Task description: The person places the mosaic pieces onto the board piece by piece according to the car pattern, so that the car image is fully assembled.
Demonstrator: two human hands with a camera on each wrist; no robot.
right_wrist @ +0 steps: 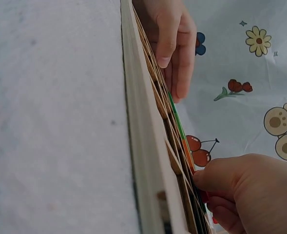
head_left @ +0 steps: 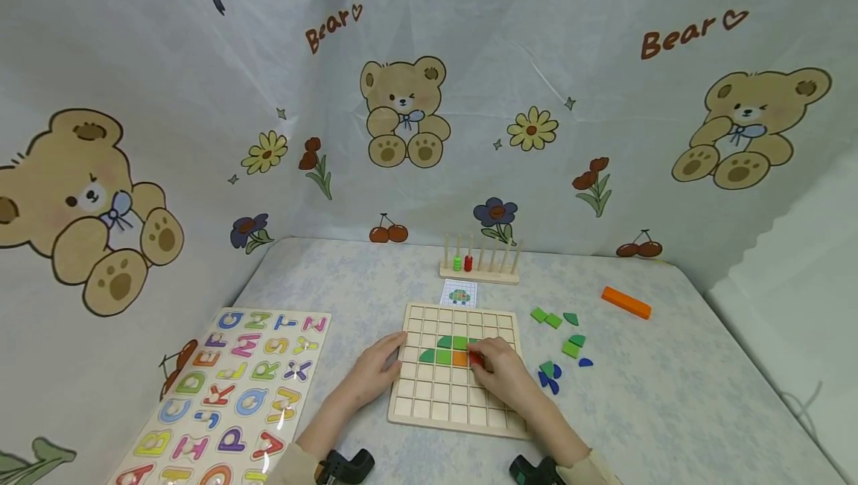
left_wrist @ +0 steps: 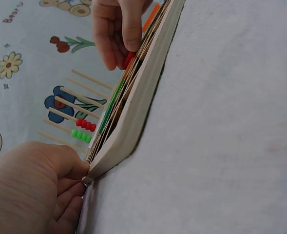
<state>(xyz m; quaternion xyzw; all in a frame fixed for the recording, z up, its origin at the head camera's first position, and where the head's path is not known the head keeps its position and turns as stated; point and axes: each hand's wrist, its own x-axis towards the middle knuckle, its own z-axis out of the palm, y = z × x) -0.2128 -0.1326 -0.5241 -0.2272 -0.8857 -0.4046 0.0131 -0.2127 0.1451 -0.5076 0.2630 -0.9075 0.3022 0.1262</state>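
Observation:
A wooden grid board [head_left: 439, 395] lies in the middle of the table. On it sit several green tiles [head_left: 443, 356] and an orange square tile [head_left: 459, 358]. Beside the orange one, my right hand [head_left: 501, 373] pinches a red tile [head_left: 475, 359] between thumb and fingers at the board's surface; its outline is partly hidden. In the left wrist view the red tile [left_wrist: 128, 60] shows under those fingertips. My left hand [head_left: 372, 372] rests against the board's left edge, thumb and fingers touching it. A pattern card [head_left: 459, 294] with a small coloured picture lies behind the board.
Loose green tiles [head_left: 553, 320] and blue pieces [head_left: 586, 362] lie right of the board. An orange bar [head_left: 626, 302] is farther right. A wooden peg stand [head_left: 479, 274] with green and red beads stands at the back. An alphabet puzzle board [head_left: 228, 388] covers the left side.

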